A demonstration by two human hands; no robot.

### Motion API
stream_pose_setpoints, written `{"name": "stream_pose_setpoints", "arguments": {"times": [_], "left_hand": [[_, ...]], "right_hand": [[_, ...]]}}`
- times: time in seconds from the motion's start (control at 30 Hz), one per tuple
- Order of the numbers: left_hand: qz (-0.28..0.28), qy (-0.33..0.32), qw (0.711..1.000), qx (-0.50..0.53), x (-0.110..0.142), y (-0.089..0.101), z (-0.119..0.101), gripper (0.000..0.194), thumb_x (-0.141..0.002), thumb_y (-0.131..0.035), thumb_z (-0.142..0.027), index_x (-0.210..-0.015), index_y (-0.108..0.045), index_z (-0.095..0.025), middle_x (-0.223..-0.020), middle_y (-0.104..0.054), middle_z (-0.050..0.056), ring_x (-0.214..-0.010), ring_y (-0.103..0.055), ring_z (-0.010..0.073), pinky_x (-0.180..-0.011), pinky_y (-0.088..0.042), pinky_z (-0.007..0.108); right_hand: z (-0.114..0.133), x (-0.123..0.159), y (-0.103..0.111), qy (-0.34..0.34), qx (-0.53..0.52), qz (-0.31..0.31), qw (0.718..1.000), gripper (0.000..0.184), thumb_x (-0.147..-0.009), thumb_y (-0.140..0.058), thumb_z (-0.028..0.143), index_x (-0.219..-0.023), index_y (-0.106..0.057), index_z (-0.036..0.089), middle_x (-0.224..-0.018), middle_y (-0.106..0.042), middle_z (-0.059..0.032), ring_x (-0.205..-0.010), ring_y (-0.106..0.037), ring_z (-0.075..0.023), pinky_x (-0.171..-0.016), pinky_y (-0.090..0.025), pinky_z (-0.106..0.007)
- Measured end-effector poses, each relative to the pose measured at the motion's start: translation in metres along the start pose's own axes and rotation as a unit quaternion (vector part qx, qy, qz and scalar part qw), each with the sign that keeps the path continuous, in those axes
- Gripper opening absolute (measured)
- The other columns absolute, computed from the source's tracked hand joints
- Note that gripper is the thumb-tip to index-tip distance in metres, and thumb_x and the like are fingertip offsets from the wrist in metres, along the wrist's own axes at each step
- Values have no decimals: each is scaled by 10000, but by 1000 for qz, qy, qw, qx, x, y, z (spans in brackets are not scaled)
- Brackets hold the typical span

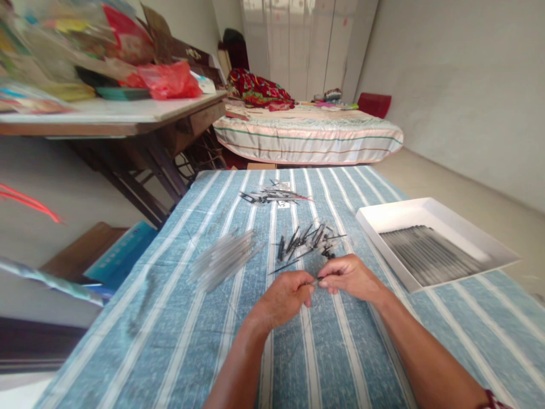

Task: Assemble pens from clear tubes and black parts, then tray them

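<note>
at the far end, a bed [306, 136] is partly hidden below by the worktop [191, 352], whose near edge is cut off by the frame. on the worktop's right side sits a white box [462, 230] with a row of dark sticks [430, 255] in it, too blurred to count. the left hand [293, 289] and right hand [347, 275] meet near the middle, forearms cut off at the bottom. left of them lies a heap of pale sticks [225, 258], smeared by blur. just beyond the hands is a loose pile of dark pieces [293, 244], its near right part covered by the right hand. farther off, a thin bundle [276, 195] partly covers a printed slip [284, 205]. both hands pinch a small dark piece [315, 281] between their fingertips, its ends hidden by the fingers.
</note>
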State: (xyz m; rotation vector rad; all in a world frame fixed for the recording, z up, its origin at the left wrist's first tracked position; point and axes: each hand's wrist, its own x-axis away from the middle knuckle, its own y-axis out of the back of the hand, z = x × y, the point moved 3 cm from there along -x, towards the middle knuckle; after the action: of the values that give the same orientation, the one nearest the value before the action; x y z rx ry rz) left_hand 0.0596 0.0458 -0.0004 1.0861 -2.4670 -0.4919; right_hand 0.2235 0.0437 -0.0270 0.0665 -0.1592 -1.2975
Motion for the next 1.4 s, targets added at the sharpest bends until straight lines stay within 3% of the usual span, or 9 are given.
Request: {"name": "stream_pose_setpoints", "arguments": {"times": [0.47, 0.8, 1.0, 1.17, 1.33, 1.4], "left_hand": [[18, 1, 1000, 4, 0, -2, 2, 228, -798, -402, -226, -661, -569, -156, -577, -557, -25, -456, -441, 81, -490, -332, 204], [67, 22, 985, 154, 3, 2, 4, 223, -825, -430, -286, -836, -601, -144, -591, -589, -23, -400, -415, 53, -422, -307, 181], [83, 34, 981, 171, 4, 3, 7, 214, -823, -437, -287, -846, -596, -145, -614, -616, -10, -398, -434, 51, -412, -307, 177], [62, 17, 991, 121, 3, 4, 5, 199, -796, -449, -274, -793, -596, -139, -601, -593, -18, -404, -426, 56, -419, -319, 185], [23, 33, 997, 73, 0, 0, 4, 147, -738, -452, -208, -703, -580, -145, -576, -561, -25, -420, -433, 74, -424, -324, 198], [13, 26, 997, 74, -1, 0, 3, 150, -740, -454, -210, -717, -588, -145, -577, -562, -24, -426, -432, 77, -437, -330, 203]], "right_hand": [[5, 1, -4, 9, 17, 42, 999, 153, -706, -655, 278, -710, -625, 129, -500, -583, 19, -453, -559, -97, -446, -460, -199], [11, 3, -8, 74, -23, 7, 997, 149, -702, -677, 281, -706, -632, 139, -546, -632, 2, -478, -586, -104, -487, -490, -214], [9, 3, -9, 70, -35, 16, 997, 180, -697, -685, 316, -723, -648, 142, -578, -658, -12, -515, -614, -120, -521, -508, -232], [4, 1, -9, 39, -12, 27, 999, 242, -703, -671, 368, -690, -638, 128, -540, -630, -7, -482, -588, -109, -484, -487, -216], [3, 0, -8, 7, 86, 44, 995, 438, -800, -528, 458, -513, -555, 128, -430, -543, 6, -370, -494, -66, -374, -367, -164], [4, 0, -7, 7, 88, 39, 995, 465, -819, -484, 485, -525, -549, 131, -438, -537, 7, -367, -481, -62, -373, -354, -165]]}}
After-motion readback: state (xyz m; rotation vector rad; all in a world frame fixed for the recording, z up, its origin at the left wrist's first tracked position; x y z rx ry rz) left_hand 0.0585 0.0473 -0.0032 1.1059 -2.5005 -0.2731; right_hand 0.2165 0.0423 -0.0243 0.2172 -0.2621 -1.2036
